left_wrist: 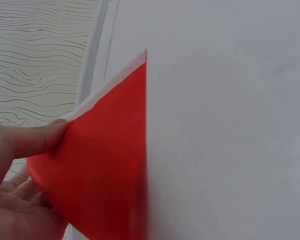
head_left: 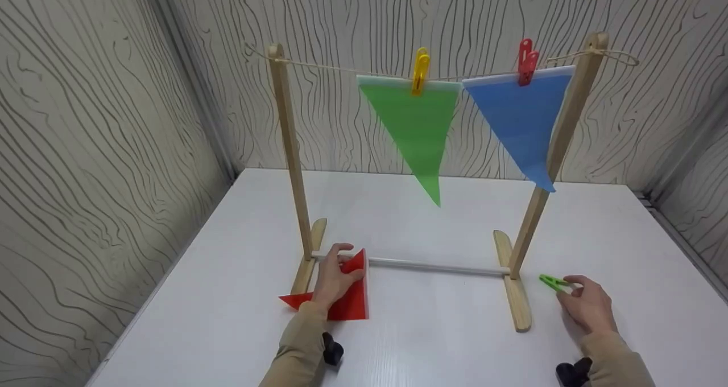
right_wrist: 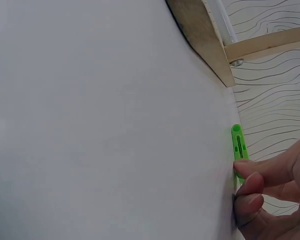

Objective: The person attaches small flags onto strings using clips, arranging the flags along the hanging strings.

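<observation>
My left hand (head_left: 335, 279) pinches a red triangular pennant (head_left: 355, 301) by its white-edged side, thumb on the near face. In the left wrist view the red pennant (left_wrist: 105, 145) bends under the thumb, with the other fingers behind it. At the right, my right hand (head_left: 588, 304) pinches a green clothespin (head_left: 550, 283) between thumb and fingertips, close over the table. The right wrist view shows the green clothespin (right_wrist: 239, 142) with its end sticking out past the fingers.
A wooden stand with a left post (head_left: 291, 153) and right post (head_left: 560, 142) carries a string (head_left: 324, 66). A green pennant (head_left: 412, 125) hangs under a yellow clothespin (head_left: 420, 71), a blue pennant (head_left: 517, 114) under a red clothespin (head_left: 527, 62). A white rod (head_left: 438, 266) joins the feet.
</observation>
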`<state>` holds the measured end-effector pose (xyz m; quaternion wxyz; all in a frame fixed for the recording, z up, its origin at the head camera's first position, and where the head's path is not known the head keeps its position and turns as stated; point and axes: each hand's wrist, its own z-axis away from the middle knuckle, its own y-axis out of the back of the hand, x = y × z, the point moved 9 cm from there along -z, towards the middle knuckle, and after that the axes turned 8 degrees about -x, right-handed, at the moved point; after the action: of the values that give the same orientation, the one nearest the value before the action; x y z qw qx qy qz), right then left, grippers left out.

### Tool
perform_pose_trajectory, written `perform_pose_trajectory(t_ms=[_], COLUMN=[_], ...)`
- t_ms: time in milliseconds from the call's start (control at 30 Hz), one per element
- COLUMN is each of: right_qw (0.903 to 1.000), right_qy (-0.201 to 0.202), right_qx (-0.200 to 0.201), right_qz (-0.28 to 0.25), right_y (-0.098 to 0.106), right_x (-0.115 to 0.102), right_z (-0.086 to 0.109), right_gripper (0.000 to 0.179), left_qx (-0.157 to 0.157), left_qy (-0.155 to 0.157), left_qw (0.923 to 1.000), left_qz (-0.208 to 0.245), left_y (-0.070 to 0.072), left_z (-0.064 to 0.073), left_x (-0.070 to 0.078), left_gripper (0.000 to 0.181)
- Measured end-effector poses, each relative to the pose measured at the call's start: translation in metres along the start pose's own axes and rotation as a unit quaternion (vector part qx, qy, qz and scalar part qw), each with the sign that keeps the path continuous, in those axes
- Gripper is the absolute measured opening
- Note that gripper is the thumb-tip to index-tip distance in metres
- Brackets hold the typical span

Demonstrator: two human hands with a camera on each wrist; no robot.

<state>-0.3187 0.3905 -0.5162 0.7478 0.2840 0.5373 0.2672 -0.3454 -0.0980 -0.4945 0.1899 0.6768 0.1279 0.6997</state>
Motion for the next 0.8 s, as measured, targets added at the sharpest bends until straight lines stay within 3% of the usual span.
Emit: perform_pose_trajectory(t_ms=[300, 533, 667, 800], right_qw=[1.0000, 0.9999, 0.9996, 0.9970], right_qy=[0.009, 0.012, 0.007, -0.008], right_qx=[0.000, -0.001, 0.010, 0.015], right_qz=[-0.002, -0.011, -0.026, -0.075], right_y=[-0.001, -0.002, -0.001, -0.002], right_x=[-0.002, -0.002, -0.003, 0.001], right_z=[-0.002, -0.003, -0.001, 0.001], right_gripper=[0.051, 0.051, 0.052, 0.054], left_qx=[0.030, 0.034, 0.033, 0.036], left_qy=[0.001, 0.000, 0.007, 0.008], left_qw=[0.9985, 0.9954, 0.9937, 0.9921], left_qz=[0.047, 0.089, 0.106, 0.120], left_y=[0.008, 0.010, 0.011, 0.013], left_z=[0.002, 0.004, 0.005, 0.007], left_x=[-0.001, -0.002, -0.003, -0.002], left_gripper=[0.048, 0.045, 0.045, 0.046])
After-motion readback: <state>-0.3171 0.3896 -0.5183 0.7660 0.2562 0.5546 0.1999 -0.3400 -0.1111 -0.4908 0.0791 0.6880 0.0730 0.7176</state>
